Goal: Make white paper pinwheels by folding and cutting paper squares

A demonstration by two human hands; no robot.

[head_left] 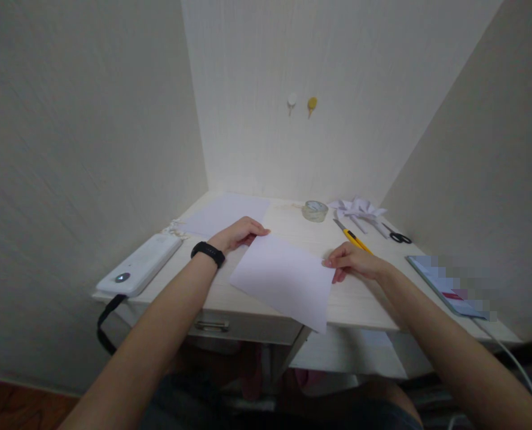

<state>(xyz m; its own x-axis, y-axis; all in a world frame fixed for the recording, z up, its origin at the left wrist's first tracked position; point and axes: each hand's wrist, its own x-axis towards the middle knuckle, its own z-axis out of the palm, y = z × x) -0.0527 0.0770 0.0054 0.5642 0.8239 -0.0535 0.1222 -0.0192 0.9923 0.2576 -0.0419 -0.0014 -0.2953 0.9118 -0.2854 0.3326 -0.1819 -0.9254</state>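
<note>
Left hand [241, 233] and right hand [349, 261] are pinching a white paper sheet [286, 280] at eleven and two o'clock; its five-o'clock corner is projecting past the desk [364, 307], possibly risking a crease if pressed there.

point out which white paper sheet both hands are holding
The nearer sheet, pinched near its two far corners by the left hand and right hand; the other sheet lies flat on the desk farther back.

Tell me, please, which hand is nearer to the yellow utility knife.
Right: the right hand is just in front of the yellow utility knife, while the left hand is well off to its left.
</note>
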